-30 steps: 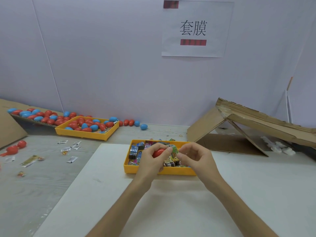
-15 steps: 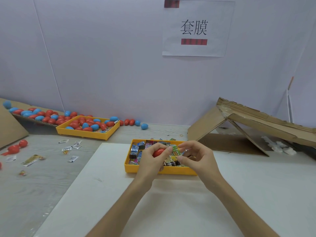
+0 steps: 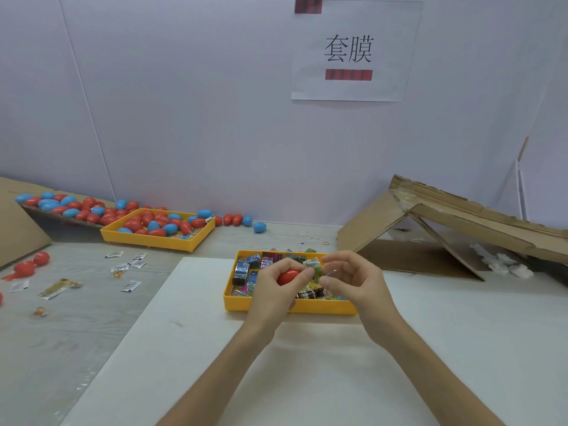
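My left hand (image 3: pixel 272 292) grips a red plastic egg (image 3: pixel 288 276) over the near yellow tray (image 3: pixel 295 305), which holds several small colourful wrapped packets. Its thumb also touches a green and white wrapper (image 3: pixel 314 267) raised beside the egg. My right hand (image 3: pixel 353 282) pinches that same wrapper from the right with curled fingers. Both hands hover just above the tray's contents. Most of the egg is hidden by my left fingers.
A second yellow tray (image 3: pixel 159 241) at the back left holds several red and blue eggs, with more on a cardboard flap (image 3: pixel 58 207) and loose by the wall. Small sachets (image 3: pixel 129 265) lie scattered at the left. A folded cardboard piece (image 3: pixel 445 238) stands at the right. A white board (image 3: pixel 307 364) covers the table.
The green and white wrapper has risen slightly above the egg between both hands. My right fingers have opened out a little around it. The egg stays in my left hand.
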Available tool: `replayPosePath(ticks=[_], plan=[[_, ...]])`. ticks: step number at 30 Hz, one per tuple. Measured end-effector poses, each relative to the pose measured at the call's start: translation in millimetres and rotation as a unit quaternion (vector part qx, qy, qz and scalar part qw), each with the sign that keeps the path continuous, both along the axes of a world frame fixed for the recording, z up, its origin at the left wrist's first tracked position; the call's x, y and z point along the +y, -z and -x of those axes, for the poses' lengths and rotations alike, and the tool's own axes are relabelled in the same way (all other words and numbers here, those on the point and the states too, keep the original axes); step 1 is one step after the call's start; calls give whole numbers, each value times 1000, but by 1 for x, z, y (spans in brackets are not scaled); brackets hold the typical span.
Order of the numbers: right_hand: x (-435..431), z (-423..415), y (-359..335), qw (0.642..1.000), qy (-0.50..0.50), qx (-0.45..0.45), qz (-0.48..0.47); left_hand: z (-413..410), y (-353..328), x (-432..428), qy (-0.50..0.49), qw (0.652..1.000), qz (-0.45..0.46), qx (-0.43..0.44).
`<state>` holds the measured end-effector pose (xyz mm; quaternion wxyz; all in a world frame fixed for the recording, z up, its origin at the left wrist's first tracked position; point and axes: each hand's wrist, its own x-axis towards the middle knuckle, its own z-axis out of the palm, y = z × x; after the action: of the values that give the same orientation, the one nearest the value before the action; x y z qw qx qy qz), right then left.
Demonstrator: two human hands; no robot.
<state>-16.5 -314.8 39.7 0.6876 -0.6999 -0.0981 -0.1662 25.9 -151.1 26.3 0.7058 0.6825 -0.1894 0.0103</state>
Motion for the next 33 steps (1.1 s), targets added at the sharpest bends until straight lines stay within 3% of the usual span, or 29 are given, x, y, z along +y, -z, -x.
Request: replayPosePath(ticks=[7, 16, 22, 33], plan=[[-2, -4, 4, 999, 7, 44, -18, 0, 4, -3, -11, 996, -52, -75], [-8, -5, 1, 996, 84, 19, -32, -1, -1, -4, 29, 999, 19, 2], [-9, -6, 2, 993, 115, -12, -4, -1, 3, -3, -1, 999, -10, -35], [-7, -4, 3, 996, 86, -21, 33, -4, 2, -2, -28, 998, -3, -65]])
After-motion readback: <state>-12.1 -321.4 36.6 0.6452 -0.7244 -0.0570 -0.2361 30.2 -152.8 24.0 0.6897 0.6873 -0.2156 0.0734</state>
